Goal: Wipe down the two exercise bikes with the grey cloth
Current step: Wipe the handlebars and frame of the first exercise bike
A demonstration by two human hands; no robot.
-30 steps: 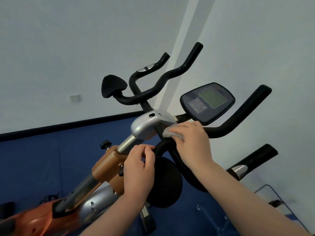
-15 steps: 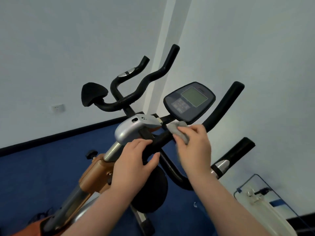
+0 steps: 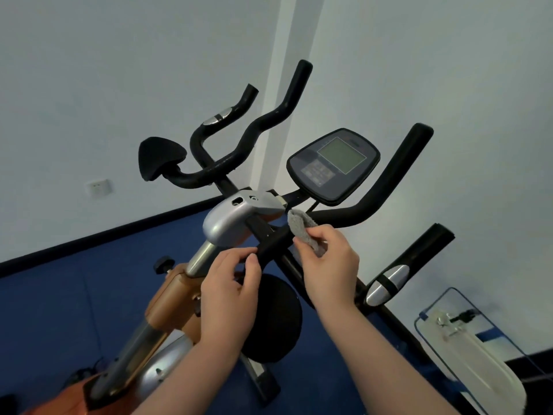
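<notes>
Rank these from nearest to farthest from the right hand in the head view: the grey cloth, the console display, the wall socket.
1. grey cloth: pinched in the right hand itself, against the black handlebar.
2. console display: above the hand, slightly to its right, on the bike's stem.
3. wall socket: far left on the white wall, beyond the bike.

Place: a small exercise room, as in a gym.
Equipment: an exercise bike (image 3: 227, 223) with black handlebars (image 3: 386, 187) and a display console (image 3: 333, 164) is seen.
Floor: blue flooring (image 3: 59, 301), edged by a dark skirting strip (image 3: 89, 239).
Walls: plain white, one socket (image 3: 98, 187) fitted.
</notes>
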